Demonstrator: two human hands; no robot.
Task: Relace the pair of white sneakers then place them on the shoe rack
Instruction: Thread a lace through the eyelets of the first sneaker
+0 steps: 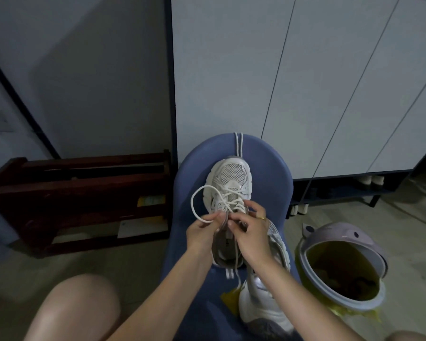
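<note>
Left hand (202, 233) pinches round white lace (197, 205) loop | right hand (250, 232) pinches lace | mesh-toed sneaker (229, 188)

Two sneakers, two hands, one of most else.

Two white sneakers: one (228, 183) lies toe-away in the middle of the one blue seat (194, 163), the other (263, 291) at the seat's near right edge. Two hands: the left hand (202, 233) pinches one lace (197, 205) looped toward the seat's left edge, the right hand (250, 232) wears one ring (262, 218). A second lace (238, 143) runs doubled off the seat's far edge. One dark wooden rack (84, 198), one bin (342, 267) with one yellow liner, one white cabinet (305, 82).
</note>
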